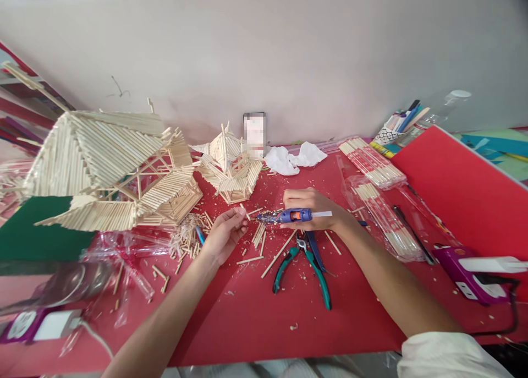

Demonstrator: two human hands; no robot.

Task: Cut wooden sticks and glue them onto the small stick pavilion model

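Over the red worktop (247,317), the right hand (312,201) has its grip clamped on one purple glue gun (289,217). Its nozzle points at the left hand (225,236), whose grip pinches one short stick (244,211) just beside it. One pair of green pliers (306,268) lies near. Two stick-built pieces stand behind: the large model (111,169) and the small model (231,171).

Red table (231,323) with 2 stick models (111,169), pliers (303,268), loose sticks (190,237), tissue (292,159).
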